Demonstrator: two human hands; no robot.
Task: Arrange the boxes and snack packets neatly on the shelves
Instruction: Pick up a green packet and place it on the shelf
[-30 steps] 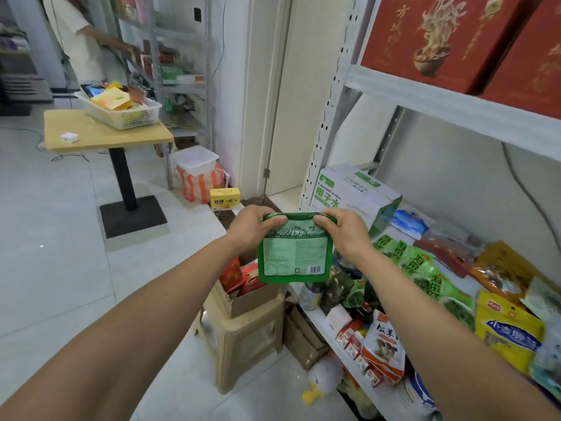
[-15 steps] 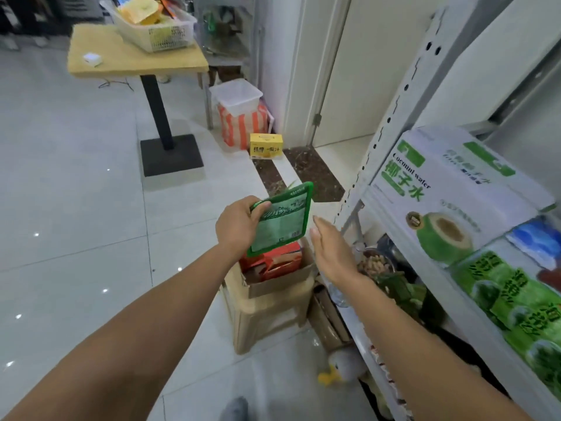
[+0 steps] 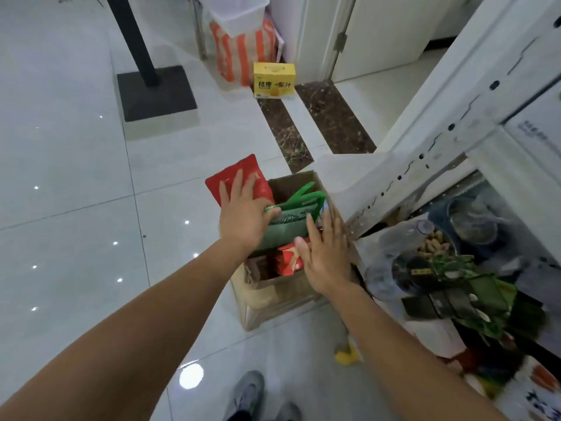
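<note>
A green snack packet [image 3: 288, 226] stands in an open cardboard box [image 3: 293, 184] that sits on a beige stool [image 3: 273, 311] beside the white shelf rack [image 3: 425, 153]. My left hand [image 3: 243, 217] lies with straight fingers against a red packet [image 3: 239, 174] leaning at the box's left side, and its thumb touches the green packet's top edge. My right hand [image 3: 326, 253] hovers flat over the box's right side, just above a small red carton [image 3: 287, 262]. It holds nothing.
The low shelf at right is crowded with green packets [image 3: 473, 296] and a jar of peanuts [image 3: 434, 244]. On the floor stand a yellow carton [image 3: 274, 80], an orange striped bag [image 3: 243, 53] and a table's black base [image 3: 156, 92]. My shoe [image 3: 246, 393] is below.
The green packet went from both hands at chest height down into the cardboard box. My right hand let go first; my left hand now rests on the red packet. The view tilted down.
</note>
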